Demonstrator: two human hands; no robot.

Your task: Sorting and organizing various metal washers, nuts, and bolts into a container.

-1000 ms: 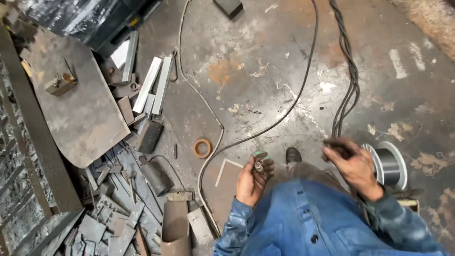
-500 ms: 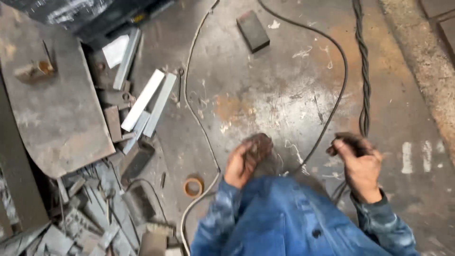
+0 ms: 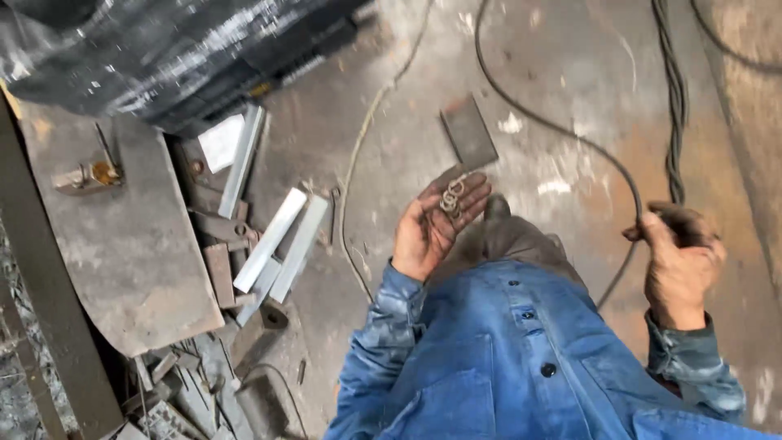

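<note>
Rings [image 3: 450,195], small and metallic, lying loose in a little cluster on the upturned palm of the left hand [image 3: 432,228], near the base of the fingers. Grip there wide and flat, fingers spread, cradling rather than pinching. Right hand [image 3: 680,265] curled narrow around a dark cable [image 3: 562,130], fist closed at the point where the cable bends up to it. Cable trailing away beyond that grip across the concrete floor [image 3: 570,65], looping past a small dark metal plate [image 3: 468,130] lying just ahead of the left fingertips. Twisted cord [image 3: 672,106] running along the floor above the right fist, apart from it.

Well off to the outer side of the left grip: pale flat bars [image 3: 281,240] stacked at a slant, scrap offcuts below them, and a broad rounded steel sheet [image 3: 122,244] further out still.

As for progress, judged from this view only: rings gathered and in hand, cable taken up; nothing yet fitted, joined or set down anywhere. Placing of the rings still ahead, as is any use of the cable.
</note>
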